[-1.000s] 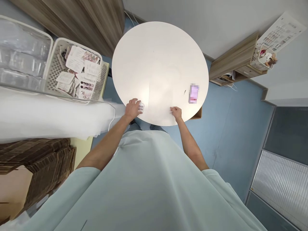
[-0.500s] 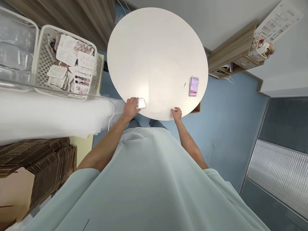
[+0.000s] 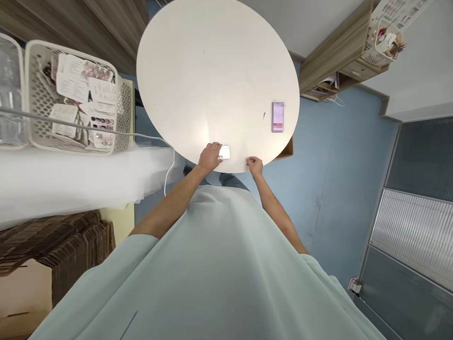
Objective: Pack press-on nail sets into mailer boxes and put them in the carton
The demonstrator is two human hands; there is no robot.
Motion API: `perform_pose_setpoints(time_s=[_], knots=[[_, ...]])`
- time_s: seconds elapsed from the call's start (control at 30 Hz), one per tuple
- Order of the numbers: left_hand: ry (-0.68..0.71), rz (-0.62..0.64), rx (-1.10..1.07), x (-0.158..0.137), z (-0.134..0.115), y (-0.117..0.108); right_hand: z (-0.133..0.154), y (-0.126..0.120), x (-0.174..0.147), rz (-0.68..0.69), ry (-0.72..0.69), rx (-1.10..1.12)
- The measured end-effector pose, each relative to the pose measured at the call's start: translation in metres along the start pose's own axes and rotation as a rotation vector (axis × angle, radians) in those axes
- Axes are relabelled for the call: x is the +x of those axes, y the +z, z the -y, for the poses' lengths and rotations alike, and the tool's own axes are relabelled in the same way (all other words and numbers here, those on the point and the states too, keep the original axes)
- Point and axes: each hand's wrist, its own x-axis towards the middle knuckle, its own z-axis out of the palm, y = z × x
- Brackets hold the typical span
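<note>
My left hand (image 3: 210, 157) is closed on a small white card-like piece with rounded corners (image 3: 224, 152), held low over the near edge of the round white table (image 3: 219, 85). Facing it, a short way to the right, my right hand (image 3: 255, 165) has its thumb and fingertips pinched together at the table's near edge. Whatever may be between those fingertips is too small to make out. A small dark mark or bit (image 3: 264, 115) shows on the tabletop, beside a blurred pink-purple rectangle (image 3: 278, 117).
On the left, a perforated white basket (image 3: 118, 113) holds many printed cards, some with hair accessories. White sheeting (image 3: 88, 179) and stacked flat cardboard (image 3: 78, 245) lie below it. A white cable (image 3: 148, 137) crosses there. A wooden cabinet (image 3: 336, 52) stands at right.
My left hand has moved right with the white card-like piece, closer to my right hand. The right hand stays pinched at the table edge. The whole view has shifted slightly.
</note>
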Motion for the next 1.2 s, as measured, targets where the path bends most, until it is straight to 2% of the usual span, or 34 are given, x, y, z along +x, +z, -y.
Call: perform_pose_setpoints(time_s=[0.3, 0.43, 0.6, 0.73, 0.8, 0.9, 1.0, 1.2], knots=[[-0.014, -0.008, 0.018, -0.003, 0.001, 0.015, -0.003, -0.004, -0.002, 0.041, -0.019, -0.017], [-0.017, -0.007, 0.016, -0.005, 0.001, 0.017, 0.005, -0.01, -0.008, 0.052, -0.05, -0.057], [-0.033, -0.016, -0.046, -0.009, 0.001, 0.019, 0.028, -0.011, -0.029, 0.136, -0.219, -0.131], [-0.069, -0.053, -0.155, -0.019, 0.0, 0.014, 0.047, 0.002, -0.047, 0.246, -0.39, -0.229], [-0.129, -0.114, -0.232, -0.026, -0.002, 0.01, 0.054, 0.014, -0.051, 0.287, -0.461, -0.297], [-0.295, -0.195, -0.408, -0.034, -0.005, 0.005, 0.06, 0.033, -0.054, 0.338, -0.53, -0.409], [-0.434, -0.208, -0.545, -0.035, -0.007, 0.003, 0.062, 0.052, -0.054, 0.379, -0.574, -0.507], [-0.565, -0.177, -0.524, -0.025, -0.005, 0.007, 0.06, 0.072, -0.053, 0.424, -0.631, -0.603]])
